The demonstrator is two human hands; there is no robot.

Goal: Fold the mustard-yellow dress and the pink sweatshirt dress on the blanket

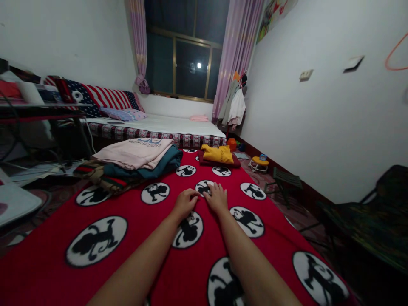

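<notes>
Evidently, left hand (185,203): fingers loosely bent over the red blanket (137,227); their underside is hidden, so I cannot tell whether they pinch cloth.
Right hand (217,199): fingers extended, slightly spread and released, palm down, just beside the left fingers.
Red blanket: beneath and all around the fingers of both hands; spread out, I judge, to give a soft, level surface.
Pink garment (134,154): beyond and left of the left fingers, atop a teal garment (170,162); probably stacked to save room.
Yellow garment (217,154): beyond the right fingertips, on a maroon garment (204,162); presumably set apart as its own pile.
</notes>
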